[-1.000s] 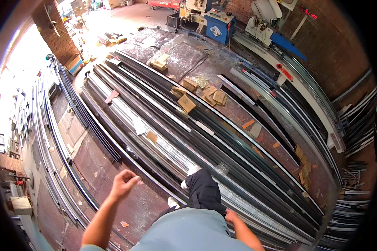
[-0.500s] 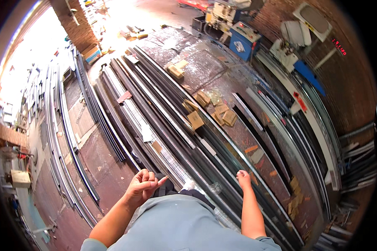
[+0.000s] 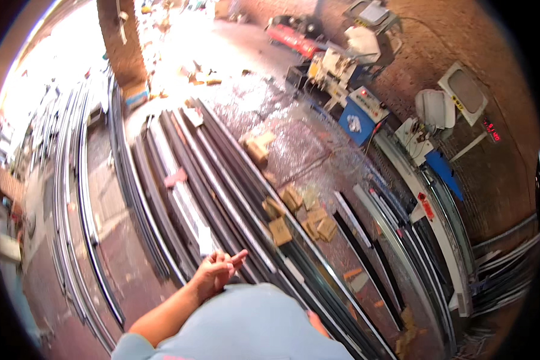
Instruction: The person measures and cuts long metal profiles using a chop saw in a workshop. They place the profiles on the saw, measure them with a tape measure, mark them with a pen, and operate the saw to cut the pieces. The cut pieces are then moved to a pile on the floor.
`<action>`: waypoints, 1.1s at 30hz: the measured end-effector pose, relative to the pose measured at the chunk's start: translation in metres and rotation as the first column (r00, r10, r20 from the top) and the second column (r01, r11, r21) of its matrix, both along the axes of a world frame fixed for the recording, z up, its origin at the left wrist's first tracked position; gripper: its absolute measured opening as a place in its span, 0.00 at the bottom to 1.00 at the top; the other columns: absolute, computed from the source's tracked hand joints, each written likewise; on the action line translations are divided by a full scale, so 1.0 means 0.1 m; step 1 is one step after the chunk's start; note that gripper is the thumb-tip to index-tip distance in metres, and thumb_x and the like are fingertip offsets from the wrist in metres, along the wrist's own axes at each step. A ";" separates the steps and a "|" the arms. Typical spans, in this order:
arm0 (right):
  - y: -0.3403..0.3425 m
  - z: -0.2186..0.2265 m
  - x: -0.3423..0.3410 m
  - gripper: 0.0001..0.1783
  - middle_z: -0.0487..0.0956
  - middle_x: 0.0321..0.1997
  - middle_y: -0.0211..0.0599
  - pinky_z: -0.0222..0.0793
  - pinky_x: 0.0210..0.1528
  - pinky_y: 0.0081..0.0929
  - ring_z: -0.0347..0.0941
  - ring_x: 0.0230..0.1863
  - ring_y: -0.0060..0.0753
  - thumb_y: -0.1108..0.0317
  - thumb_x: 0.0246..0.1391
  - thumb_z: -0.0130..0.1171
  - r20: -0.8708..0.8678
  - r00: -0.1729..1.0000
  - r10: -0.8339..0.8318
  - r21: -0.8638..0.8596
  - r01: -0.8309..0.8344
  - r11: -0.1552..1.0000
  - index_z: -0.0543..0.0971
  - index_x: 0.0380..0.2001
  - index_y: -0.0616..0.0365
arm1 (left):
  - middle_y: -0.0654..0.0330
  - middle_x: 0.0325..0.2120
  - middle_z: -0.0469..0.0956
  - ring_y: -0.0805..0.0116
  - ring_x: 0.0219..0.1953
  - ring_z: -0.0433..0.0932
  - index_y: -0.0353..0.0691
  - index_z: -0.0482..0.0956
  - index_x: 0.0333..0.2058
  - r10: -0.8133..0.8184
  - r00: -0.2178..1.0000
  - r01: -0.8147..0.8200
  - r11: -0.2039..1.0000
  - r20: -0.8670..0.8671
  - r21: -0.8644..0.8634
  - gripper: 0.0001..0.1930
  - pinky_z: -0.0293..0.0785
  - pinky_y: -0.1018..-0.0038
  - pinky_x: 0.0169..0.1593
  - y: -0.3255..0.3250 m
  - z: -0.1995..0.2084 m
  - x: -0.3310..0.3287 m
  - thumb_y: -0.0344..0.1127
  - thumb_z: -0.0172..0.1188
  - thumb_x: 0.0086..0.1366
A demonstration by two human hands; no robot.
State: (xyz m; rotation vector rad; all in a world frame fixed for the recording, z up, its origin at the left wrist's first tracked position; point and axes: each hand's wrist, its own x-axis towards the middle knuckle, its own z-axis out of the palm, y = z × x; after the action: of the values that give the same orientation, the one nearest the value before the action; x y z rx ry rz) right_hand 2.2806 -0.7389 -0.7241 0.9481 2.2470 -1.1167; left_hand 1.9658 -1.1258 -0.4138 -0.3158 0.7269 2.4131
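Note:
My left hand (image 3: 218, 275) hangs in front of my body with nothing visible in it. Its fingers are loosely bent and partly apart, one stretched to the right. Below and beyond it lie long metal profiles (image 3: 222, 191), dark and silver, side by side on the floor. A white sheet (image 3: 205, 240) rests on them just past my left hand. Of my right arm only a sliver of skin (image 3: 317, 324) shows beside my grey-blue shirt; the fingers are hidden.
Small cardboard boxes (image 3: 280, 231) sit on and beside the profiles. More long profiles (image 3: 90, 222) lie at the left and right. A blue machine (image 3: 361, 117) stands at the far right near a brick wall (image 3: 498, 78). A brick pillar (image 3: 121, 45) rises at the far left.
The view has shifted, with the machines now lower and further right. My right hand has drawn back behind my shirt. My left hand stays in front, one finger stretched out.

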 end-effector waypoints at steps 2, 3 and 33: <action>-0.22 -0.01 -0.20 0.23 0.82 0.49 0.45 0.70 0.54 0.36 0.77 0.51 0.41 0.54 0.55 0.61 0.056 0.998 0.003 0.058 -0.006 0.998 0.80 0.48 0.59 | 0.65 0.22 0.75 0.53 0.61 0.71 0.47 0.66 0.20 0.006 0.999 -0.007 1.000 -0.032 -0.029 0.17 0.58 0.62 0.67 -0.12 0.00 -0.51 0.17 0.65 0.50; -0.29 0.03 -0.28 0.23 0.81 0.49 0.45 0.70 0.54 0.36 0.77 0.51 0.42 0.54 0.55 0.61 0.076 0.997 -0.030 0.034 0.027 0.999 0.80 0.48 0.59 | 0.65 0.22 0.76 0.54 0.60 0.72 0.47 0.66 0.20 -0.019 0.996 0.017 1.000 -0.089 -0.025 0.18 0.58 0.63 0.67 -0.18 -0.08 -0.78 0.16 0.64 0.50; 0.84 0.32 -8.42 0.22 0.82 0.46 0.48 0.72 0.52 0.36 0.79 0.49 0.44 0.57 0.57 0.58 -0.283 0.950 0.128 -0.019 -0.139 0.990 0.78 0.49 0.60 | 0.42 0.63 0.65 0.49 0.70 0.55 0.43 0.64 0.19 0.378 0.925 -0.377 0.904 -0.037 -0.201 0.08 0.48 0.57 0.73 0.11 0.30 -4.57 0.22 0.51 0.51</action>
State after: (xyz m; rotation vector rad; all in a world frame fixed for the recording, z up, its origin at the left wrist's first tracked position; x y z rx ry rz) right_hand 1.4381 -0.6545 -0.6916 0.6424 2.4613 -1.2965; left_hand 1.5088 -1.1147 -0.3843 -0.5922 0.9943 2.7003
